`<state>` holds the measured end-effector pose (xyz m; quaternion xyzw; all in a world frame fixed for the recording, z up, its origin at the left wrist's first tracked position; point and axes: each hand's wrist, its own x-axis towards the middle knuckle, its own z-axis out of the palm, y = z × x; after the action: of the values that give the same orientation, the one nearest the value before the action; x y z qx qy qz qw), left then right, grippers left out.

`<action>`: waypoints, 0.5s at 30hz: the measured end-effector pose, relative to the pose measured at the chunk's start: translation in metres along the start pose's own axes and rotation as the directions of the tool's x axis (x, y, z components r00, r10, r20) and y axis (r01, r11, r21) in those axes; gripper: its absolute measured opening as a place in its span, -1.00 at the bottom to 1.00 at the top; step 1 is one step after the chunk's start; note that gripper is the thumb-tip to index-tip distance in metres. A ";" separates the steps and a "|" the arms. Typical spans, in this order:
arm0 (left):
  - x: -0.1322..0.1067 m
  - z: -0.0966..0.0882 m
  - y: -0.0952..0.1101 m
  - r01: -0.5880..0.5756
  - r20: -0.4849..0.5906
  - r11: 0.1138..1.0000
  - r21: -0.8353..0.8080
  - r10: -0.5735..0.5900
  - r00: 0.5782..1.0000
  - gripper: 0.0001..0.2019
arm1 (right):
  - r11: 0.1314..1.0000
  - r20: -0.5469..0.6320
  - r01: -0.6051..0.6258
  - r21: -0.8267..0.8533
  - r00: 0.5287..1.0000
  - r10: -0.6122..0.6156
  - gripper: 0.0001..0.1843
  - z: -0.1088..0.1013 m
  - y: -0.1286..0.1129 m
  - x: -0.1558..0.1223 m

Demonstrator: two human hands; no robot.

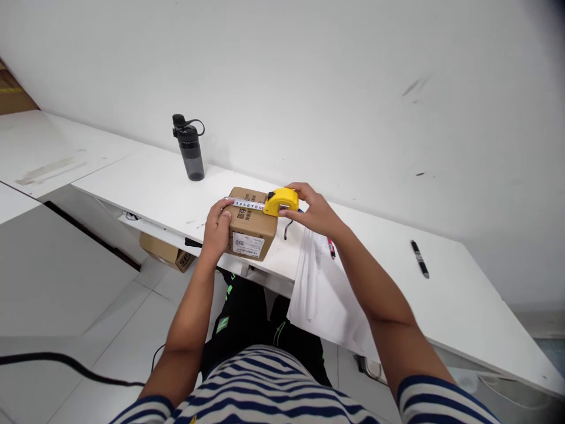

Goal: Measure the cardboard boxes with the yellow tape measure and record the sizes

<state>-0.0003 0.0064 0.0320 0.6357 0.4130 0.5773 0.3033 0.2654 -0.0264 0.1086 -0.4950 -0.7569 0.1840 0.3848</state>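
Observation:
A small cardboard box (pixel 252 231) with a white label stands on the white desk (pixel 145 188) near its front edge. My right hand (pixel 314 212) is closed around a yellow tape measure (pixel 281 201) held at the box's right top edge. The white tape blade (pixel 248 204) stretches left across the box top. My left hand (pixel 217 227) grips the box's left side, with the fingers pinning the end of the blade at the top left corner.
A dark water bottle (pixel 189 148) stands at the back of the desk by the wall. Sheets of paper (pixel 320 294) overhang the front edge, with a red pen (pixel 331 248) on them. A black marker (pixel 419 258) lies to the right. Another cardboard box (pixel 168 252) sits under the desk.

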 end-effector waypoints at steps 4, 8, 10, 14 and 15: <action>-0.002 0.004 -0.005 0.085 -0.079 0.995 -0.046 -0.089 0.993 -0.55 | 0.999 0.061 0.047 -0.010 0.997 -0.046 -0.27 0.028 -0.018 0.029; -0.005 0.009 -0.008 0.169 -0.163 0.971 -0.167 -0.196 0.967 -0.26 | 0.999 0.143 0.038 -0.009 0.989 -0.037 0.01 0.044 -0.035 0.049; -0.006 0.009 -0.008 0.146 -0.117 0.979 -0.143 -0.163 0.980 -0.35 | 0.998 0.163 0.057 -0.035 0.985 -0.051 -0.03 0.047 -0.040 0.053; -0.004 0.007 -0.008 0.103 -0.049 0.992 -0.076 -0.107 0.993 -0.55 | 0.992 0.209 0.100 -0.075 0.974 -0.082 -0.09 0.041 -0.042 0.046; -0.003 0.007 -0.008 0.113 -0.062 0.991 -0.076 -0.118 0.991 -0.53 | 0.993 0.185 0.097 -0.071 0.979 -0.082 -0.05 0.036 -0.040 0.041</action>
<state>0.0047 0.0083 0.0227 0.5796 0.4380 0.5942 0.3451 0.2047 -0.0039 0.1285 -0.4568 -0.8170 0.1805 0.3021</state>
